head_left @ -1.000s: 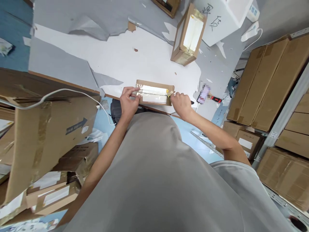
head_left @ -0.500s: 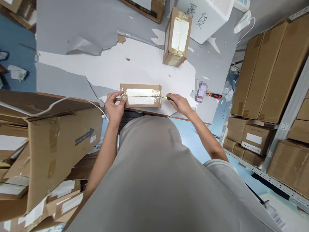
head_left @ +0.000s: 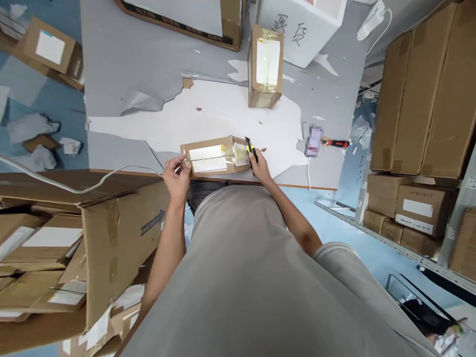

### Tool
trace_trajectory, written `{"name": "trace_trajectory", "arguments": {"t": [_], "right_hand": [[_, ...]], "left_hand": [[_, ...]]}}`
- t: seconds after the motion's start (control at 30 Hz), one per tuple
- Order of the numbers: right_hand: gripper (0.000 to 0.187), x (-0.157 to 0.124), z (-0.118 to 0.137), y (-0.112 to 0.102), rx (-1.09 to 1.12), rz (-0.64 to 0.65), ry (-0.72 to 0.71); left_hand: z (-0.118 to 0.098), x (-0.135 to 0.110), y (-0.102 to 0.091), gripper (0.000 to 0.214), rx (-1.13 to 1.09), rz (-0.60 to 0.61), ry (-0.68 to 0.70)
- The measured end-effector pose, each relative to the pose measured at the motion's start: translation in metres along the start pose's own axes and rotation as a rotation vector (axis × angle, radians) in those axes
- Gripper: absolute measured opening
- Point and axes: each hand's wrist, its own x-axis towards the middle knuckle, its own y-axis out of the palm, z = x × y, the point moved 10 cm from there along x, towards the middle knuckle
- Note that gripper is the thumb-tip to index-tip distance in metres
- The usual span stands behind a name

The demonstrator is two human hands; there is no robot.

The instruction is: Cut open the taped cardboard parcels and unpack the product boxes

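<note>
A small taped cardboard box with a white label lies at the table's near edge, tilted so that its taped right end shows. A dark slit line runs along the label. My left hand grips the box's left end between thumb and fingers. At the right end, my right hand is closed around a black and yellow utility knife. The knife's blade points away from me, beside the box's end. Whether my right hand also touches the box, I cannot tell.
A second taped box stands behind, next to a white foam box. To the right lie a blurred pale object and a red-black handled tool. A big carton of flattened cardboard stands at left; a loaded shelf at right.
The knife has left the label's seam and now stands upright at the box's right end. The box has turned and tilted, showing that end. My right hand has moved left.
</note>
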Motion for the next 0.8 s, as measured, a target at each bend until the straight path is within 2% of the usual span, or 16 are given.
{"name": "trace_trajectory", "arguments": {"t": [0.1, 0.2, 0.27, 0.33, 0.4, 0.47, 0.53, 0.63, 0.8], "right_hand": [[0.052, -0.016, 0.022, -0.036, -0.079, -0.092, -0.069], [0.055, -0.031, 0.043, -0.069, -0.206, -0.143, -0.104], [0.058, -0.035, 0.051, -0.08, -0.296, -0.127, -0.076], [0.06, -0.035, 0.055, -0.082, -0.389, -0.096, -0.032], [0.061, -0.031, 0.055, -0.079, -0.461, -0.079, -0.002], [0.062, -0.028, 0.055, -0.075, -0.481, -0.091, 0.0], [0.062, -0.025, 0.053, -0.074, -0.469, -0.123, -0.011], [0.063, -0.022, 0.044, -0.08, -0.476, -0.16, -0.012], [0.062, -0.014, 0.038, -0.091, -0.385, -0.154, -0.085]], "left_hand": [[-0.001, -0.002, 0.018, 0.043, 0.031, 0.07, -0.024], [0.0, -0.009, 0.062, 0.046, 0.098, 0.259, -0.087], [0.001, -0.017, 0.095, 0.05, 0.172, 0.42, -0.121], [-0.006, -0.022, 0.114, 0.055, 0.245, 0.499, -0.092], [-0.026, -0.022, 0.117, 0.064, 0.251, 0.464, 0.03], [-0.058, -0.022, 0.113, 0.074, 0.173, 0.401, 0.206], [-0.09, -0.025, 0.11, 0.079, 0.076, 0.4, 0.346], [-0.122, -0.028, 0.114, 0.083, 0.023, 0.467, 0.435], [-0.149, -0.028, 0.112, 0.076, 0.051, 0.455, 0.501]]}}
